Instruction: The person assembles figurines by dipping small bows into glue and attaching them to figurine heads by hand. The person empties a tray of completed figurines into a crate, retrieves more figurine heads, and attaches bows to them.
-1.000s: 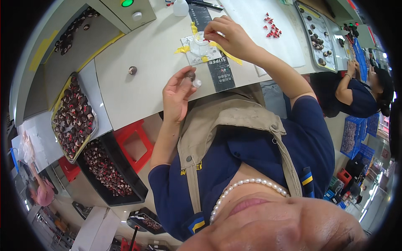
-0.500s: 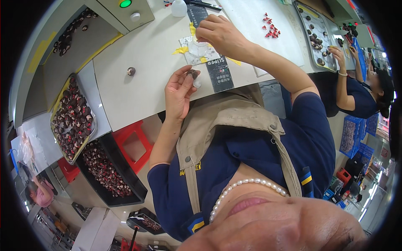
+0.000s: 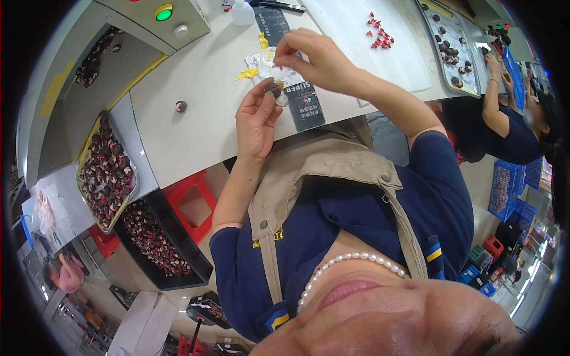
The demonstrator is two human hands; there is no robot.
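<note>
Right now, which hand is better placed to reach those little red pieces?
Probably the right hand: it's closer to the red pieces on the white sheet. The left hand is farther away and holds a dark round piece. I can't tell if the right hand is empty.

We cannot tell what, if anything, the right grip (image 3: 317, 58) pinches; its fingertips partly hide a clear dish (image 3: 265, 69). The left grip (image 3: 255, 121) covers part of a dark round piece (image 3: 272, 89). We find a white bottle (image 3: 242, 14) cut off by the upper edge.
</note>
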